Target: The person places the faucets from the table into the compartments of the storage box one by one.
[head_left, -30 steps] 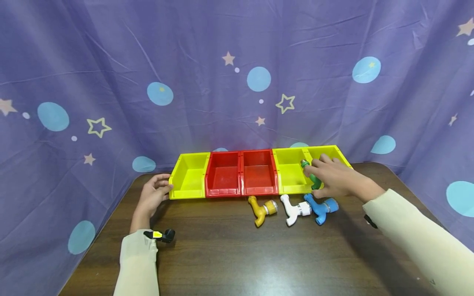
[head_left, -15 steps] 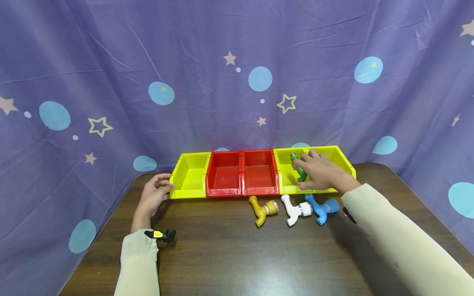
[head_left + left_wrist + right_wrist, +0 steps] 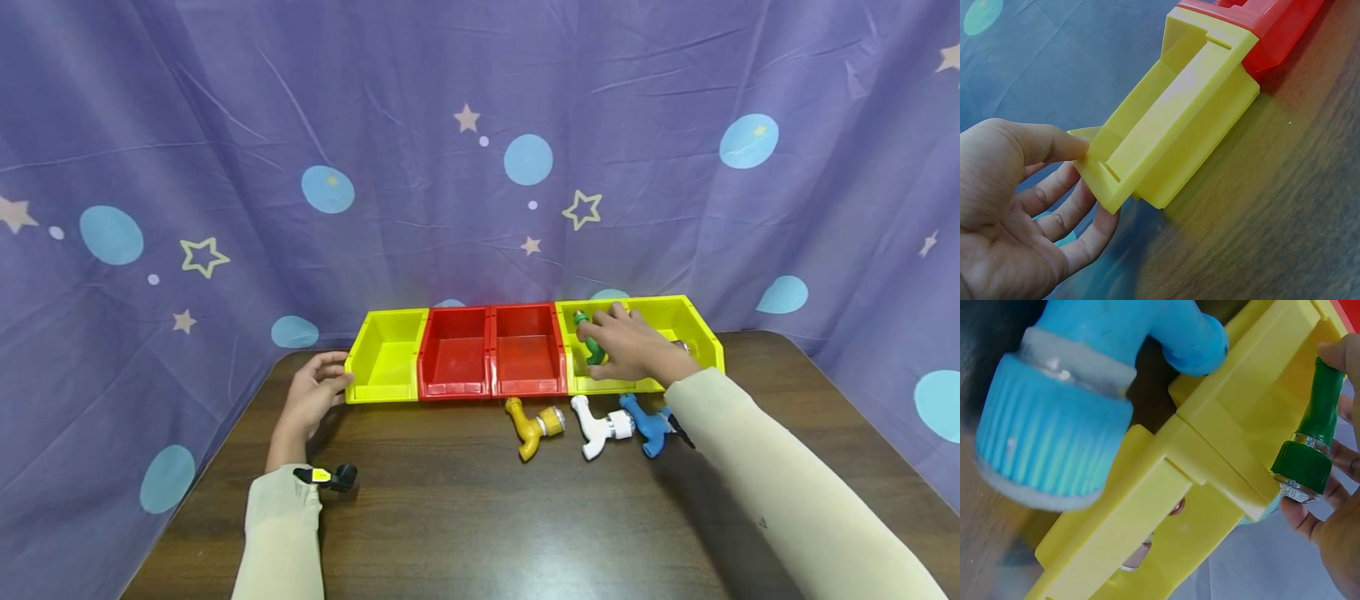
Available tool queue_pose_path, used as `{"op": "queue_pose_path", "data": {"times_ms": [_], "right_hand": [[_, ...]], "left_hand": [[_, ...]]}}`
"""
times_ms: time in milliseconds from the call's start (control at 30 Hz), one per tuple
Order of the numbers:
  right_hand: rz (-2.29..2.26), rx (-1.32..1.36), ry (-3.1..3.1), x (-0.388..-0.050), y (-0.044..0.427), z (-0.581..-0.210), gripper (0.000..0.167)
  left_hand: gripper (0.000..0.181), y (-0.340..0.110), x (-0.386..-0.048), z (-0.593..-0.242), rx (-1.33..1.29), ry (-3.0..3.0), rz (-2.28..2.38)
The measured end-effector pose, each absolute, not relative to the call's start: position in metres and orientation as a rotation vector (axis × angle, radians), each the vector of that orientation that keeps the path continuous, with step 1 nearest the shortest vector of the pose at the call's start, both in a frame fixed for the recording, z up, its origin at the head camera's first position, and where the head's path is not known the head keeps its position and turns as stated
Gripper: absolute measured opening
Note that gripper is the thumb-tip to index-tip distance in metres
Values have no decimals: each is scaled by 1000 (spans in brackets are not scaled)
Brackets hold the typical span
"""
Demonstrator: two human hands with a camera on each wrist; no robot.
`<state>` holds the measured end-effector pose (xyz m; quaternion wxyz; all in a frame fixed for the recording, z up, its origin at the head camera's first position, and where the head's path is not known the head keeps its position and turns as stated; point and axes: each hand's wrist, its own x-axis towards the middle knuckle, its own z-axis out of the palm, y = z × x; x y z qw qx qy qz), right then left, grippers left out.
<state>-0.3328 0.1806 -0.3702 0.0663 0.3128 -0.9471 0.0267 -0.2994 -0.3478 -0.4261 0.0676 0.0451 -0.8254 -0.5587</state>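
Leftward since the earlier head frames, the right hand (image 3: 632,346) has carried the green tap (image 3: 596,352) over to the yellow bin (image 3: 592,386) beneath its fingertips; I judge placing is under way, release not yet made. That arm reaches across the blue tap (image 3: 651,429), back of the hand uppermost. At the left wrist, I see the left hand (image 3: 1010,244) pinching the end bin's corner (image 3: 1100,184), probably steadying the row. At the right wrist, my view shows thumb and fingers clamped on the green tap, spanning it end to end.

Left hand (image 3: 309,395), right hand (image 3: 628,343) — 2 curved grips, well apart
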Motion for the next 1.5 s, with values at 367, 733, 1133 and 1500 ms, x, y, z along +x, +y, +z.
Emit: {"op": "queue_pose_path", "data": {"times_ms": [367,733,1133,1500], "right_hand": [[39,924,-2892,-342,175,-381,44],[9,903,-3005,-351,162,-383,52],[36,884,-3075,-358,163,-395,53],[23,897,-3068,-359,162,-398,52]], "left_hand": [[48,-350,-301,-427,155,-2485,-1681],[48,-350,-301,-426,156,-2475,-1685],[47,-345,-301,-426,159,-2473,-1702],[48,-345,-300,-427,164,-2464,-1715]]}}
